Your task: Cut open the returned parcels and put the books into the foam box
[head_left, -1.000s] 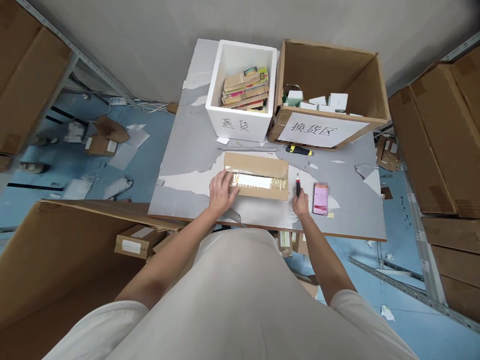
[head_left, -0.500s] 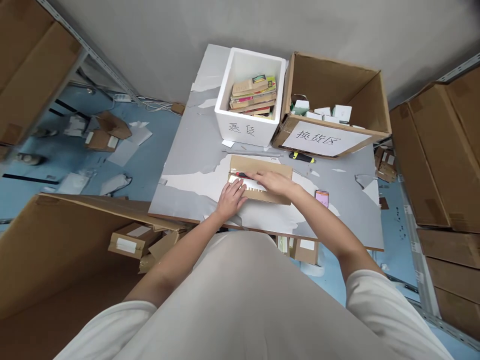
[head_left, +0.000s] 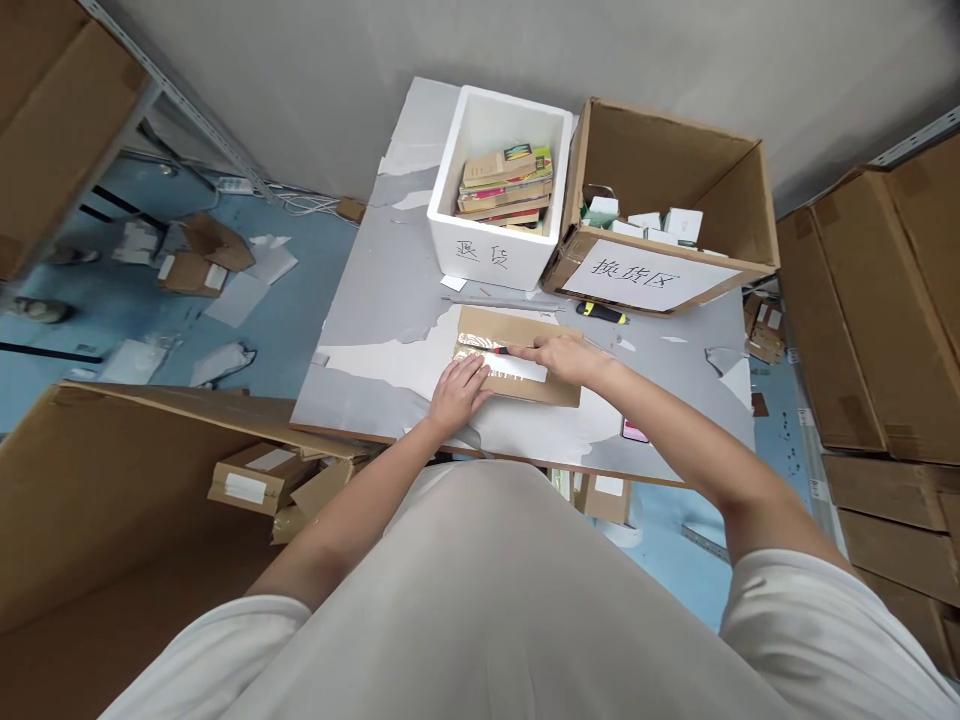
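- A taped cardboard parcel (head_left: 521,326) lies flat at the centre of the frame, on the grey-and-white worktable (head_left: 360,290), a white label along its top.
- The red-and-black utility knife (head_left: 501,350) is over the parcel's taped top, tip pointing left (whether the blade is in the tape, I can't tell from here).
- The right hand (head_left: 564,360) is closed around that knife, above the parcel's right half.
- The left hand (head_left: 457,395) rests on the parcel's near left part, fingers extended and gripping nothing.
- A yellow-and-black box cutter (head_left: 602,313) lies just beyond the parcel's upper right corner.
- A phone (head_left: 634,430) shows partly beneath the right forearm.
- Upper centre, a white foam box (head_left: 487,255) holds stacked books (head_left: 510,180); beside it, right, an open carton (head_left: 739,220) holds small white boxes (head_left: 681,224).
- Lower left, a big carton (head_left: 112,500) stands open, smaller parcels (head_left: 259,475) at its edge.
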### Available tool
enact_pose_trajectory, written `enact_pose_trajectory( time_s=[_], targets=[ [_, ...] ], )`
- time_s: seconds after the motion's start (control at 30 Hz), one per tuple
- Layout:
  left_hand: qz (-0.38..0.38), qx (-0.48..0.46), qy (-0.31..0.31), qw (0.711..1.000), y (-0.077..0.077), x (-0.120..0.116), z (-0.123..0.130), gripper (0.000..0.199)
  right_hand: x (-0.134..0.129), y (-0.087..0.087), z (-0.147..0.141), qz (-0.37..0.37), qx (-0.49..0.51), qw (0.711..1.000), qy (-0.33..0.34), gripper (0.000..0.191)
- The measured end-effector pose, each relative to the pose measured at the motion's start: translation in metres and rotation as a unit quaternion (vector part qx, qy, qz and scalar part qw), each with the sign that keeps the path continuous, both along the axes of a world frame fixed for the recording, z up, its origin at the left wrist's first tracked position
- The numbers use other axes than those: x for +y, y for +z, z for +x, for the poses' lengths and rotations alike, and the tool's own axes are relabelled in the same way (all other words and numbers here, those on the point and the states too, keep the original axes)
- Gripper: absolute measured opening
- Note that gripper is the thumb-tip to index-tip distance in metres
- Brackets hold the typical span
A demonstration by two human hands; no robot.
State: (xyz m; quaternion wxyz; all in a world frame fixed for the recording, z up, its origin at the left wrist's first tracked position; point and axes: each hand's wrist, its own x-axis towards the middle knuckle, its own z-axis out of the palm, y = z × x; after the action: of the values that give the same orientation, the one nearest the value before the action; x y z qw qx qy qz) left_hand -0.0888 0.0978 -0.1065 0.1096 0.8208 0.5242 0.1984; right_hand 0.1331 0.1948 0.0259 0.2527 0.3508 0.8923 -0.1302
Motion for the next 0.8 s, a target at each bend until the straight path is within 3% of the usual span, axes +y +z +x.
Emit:
enact_pose_trajectory(
  time_s=[0.17,0.43,0.53,0.63,0.73,0.8],
  targets=[
    [-0.001,0.007,0.004,1.0,-0.001,0.002,0.0,0.044,-0.007,0.016,0.05,0.014,-0.056,0.998,-0.025,0.071],
    [0.034,0.02,0.006,0.999,-0.005,0.008,-0.001,0.043,-0.046,0.016,0.178,0.021,-0.09,0.989,-0.113,0.067],
    [0.025,0.014,-0.001,1.0,0.0,0.008,-0.003,0.043,-0.076,0.008,0.201,0.034,0.008,0.981,-0.189,0.061],
    [0.003,0.024,-0.002,1.0,0.01,0.01,-0.002,0.047,-0.102,-0.015,0.197,0.061,0.219,0.922,-0.313,0.056],
    [-0.011,0.044,0.003,0.999,0.021,0.019,0.001,0.062,-0.113,-0.051,0.179,0.006,0.363,0.815,-0.452,0.059],
    [-0.015,0.061,-0.001,0.998,0.027,0.028,0.005,0.076,-0.115,-0.075,0.168,-0.06,0.427,0.744,-0.511,0.062]
  ],
)
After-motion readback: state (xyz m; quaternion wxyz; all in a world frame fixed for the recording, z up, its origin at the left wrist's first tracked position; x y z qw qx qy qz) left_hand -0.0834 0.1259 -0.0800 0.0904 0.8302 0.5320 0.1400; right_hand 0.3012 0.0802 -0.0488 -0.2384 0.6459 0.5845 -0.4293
